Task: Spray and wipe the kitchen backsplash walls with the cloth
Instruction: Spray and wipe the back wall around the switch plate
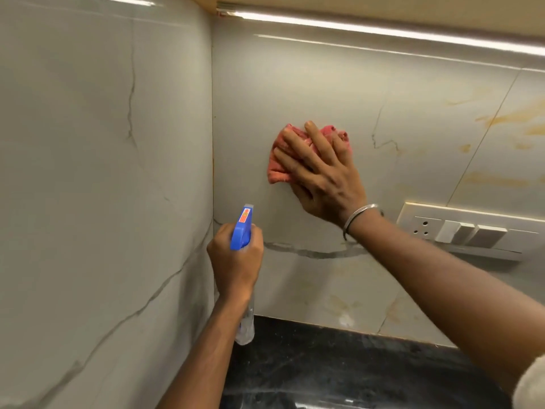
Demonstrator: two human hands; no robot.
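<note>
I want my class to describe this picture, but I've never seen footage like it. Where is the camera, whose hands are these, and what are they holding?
There is no machine here. A person wears one wide-angle camera on the head, so you look along their own arms. The left hand grips a blue-topped spray bottle. The right hand presses a pink cloth flat against the backsplash wall. Below lies a dark counter, and a socket panel sits on the wall to the right.
</note>
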